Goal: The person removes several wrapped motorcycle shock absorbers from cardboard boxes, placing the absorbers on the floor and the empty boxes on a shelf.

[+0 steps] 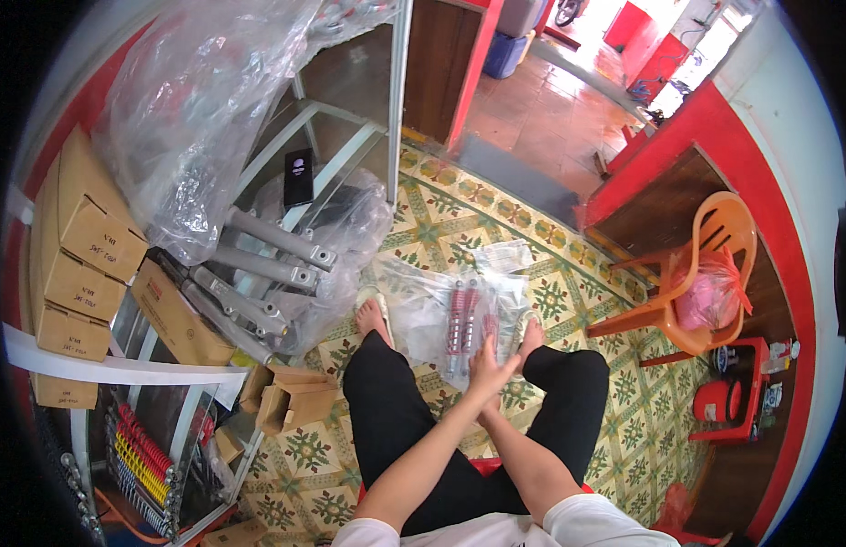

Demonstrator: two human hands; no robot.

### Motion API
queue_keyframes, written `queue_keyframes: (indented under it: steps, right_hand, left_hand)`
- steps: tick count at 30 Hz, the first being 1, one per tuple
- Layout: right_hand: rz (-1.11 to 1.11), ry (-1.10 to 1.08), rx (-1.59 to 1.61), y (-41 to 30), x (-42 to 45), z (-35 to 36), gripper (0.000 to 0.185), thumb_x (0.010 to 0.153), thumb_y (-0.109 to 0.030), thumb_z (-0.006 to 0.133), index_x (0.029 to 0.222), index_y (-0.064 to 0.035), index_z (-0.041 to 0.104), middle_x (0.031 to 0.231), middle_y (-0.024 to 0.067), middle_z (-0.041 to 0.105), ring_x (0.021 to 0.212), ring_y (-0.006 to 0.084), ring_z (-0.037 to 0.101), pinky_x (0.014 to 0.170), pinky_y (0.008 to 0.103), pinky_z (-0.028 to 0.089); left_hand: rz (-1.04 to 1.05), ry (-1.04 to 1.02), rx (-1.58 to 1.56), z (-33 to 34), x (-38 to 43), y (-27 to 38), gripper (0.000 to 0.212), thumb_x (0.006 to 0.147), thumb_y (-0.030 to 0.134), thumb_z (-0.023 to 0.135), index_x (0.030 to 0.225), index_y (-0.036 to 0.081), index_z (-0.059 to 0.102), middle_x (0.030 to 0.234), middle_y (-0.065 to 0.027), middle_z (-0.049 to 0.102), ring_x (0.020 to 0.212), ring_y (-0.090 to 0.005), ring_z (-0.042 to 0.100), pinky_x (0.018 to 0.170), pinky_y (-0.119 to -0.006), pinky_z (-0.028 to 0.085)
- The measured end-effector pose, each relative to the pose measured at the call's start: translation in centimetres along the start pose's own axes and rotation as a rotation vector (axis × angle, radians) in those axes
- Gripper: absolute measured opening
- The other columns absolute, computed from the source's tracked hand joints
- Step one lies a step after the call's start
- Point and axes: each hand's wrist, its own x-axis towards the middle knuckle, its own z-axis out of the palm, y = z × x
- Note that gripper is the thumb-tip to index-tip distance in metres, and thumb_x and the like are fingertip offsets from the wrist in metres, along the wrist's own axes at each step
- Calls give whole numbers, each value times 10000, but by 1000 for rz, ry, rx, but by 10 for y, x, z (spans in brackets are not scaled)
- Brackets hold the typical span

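Two shock absorbers with red springs (462,318) lie side by side in clear plastic on the floor between my feet. Another red-spring part (490,321) is right of them, under cloudy plastic. My left hand (490,372) is over the lower right end of this plastic, fingers spread; whether it touches the part is unclear. My right hand (490,409) lies just below it, largely hidden behind the left hand and wrist, so its grip does not show. A crumpled piece of clear plastic wrap (503,256) lies above the shock absorbers.
At left, metal fork legs (262,267) lie on plastic on a glass-and-metal shelf, near a phone (298,178) and cardboard boxes (101,236). Open small boxes (296,400) stand lower. Coloured springs (144,458) fill a shelf. An orange chair (727,212) with a bag stands right.
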Motion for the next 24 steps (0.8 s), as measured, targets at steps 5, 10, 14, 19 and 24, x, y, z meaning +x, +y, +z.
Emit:
queue_keyframes:
  steps: [5,10,14,19,24]
  right_hand:
    - [-64,22,-278,-20,41,20,383,690,-212,721,964,38,626,824,117,652,760,236,642,659,371,501]
    - [-80,-6,-474,-34,81,52,397,682,-232,728,951,44,632,839,140,665,779,261,653,685,377,506]
    - [-20,52,-383,-28,122,71,484,650,-285,703,970,77,663,963,254,680,938,379,663,808,406,496]
    - [-69,67,-412,-19,141,77,447,629,-278,716,924,56,673,880,221,691,856,359,679,769,414,504]
    - [-64,-15,-373,-2,155,80,260,647,-216,706,815,-26,653,650,91,631,540,200,595,525,360,468]
  left_hand:
    - [-1,20,19,0,-4,-4,809,761,415,719,1374,0,393,1225,-245,546,1177,-379,492,1015,-446,356]
    - [98,-36,-137,-4,-7,3,608,829,318,694,1301,4,474,1158,-218,589,1111,-317,540,966,-418,413]
    - [166,-136,-243,-7,-17,29,508,866,189,666,1301,15,470,1065,-181,606,972,-269,592,901,-371,459]
    - [-126,-316,-379,-6,-22,31,453,855,184,651,1236,-14,505,1153,-202,592,1086,-310,584,935,-385,451]
    - [-112,-385,-348,-9,-24,37,434,887,174,602,1268,-4,494,1164,-178,591,1098,-281,576,935,-366,446]
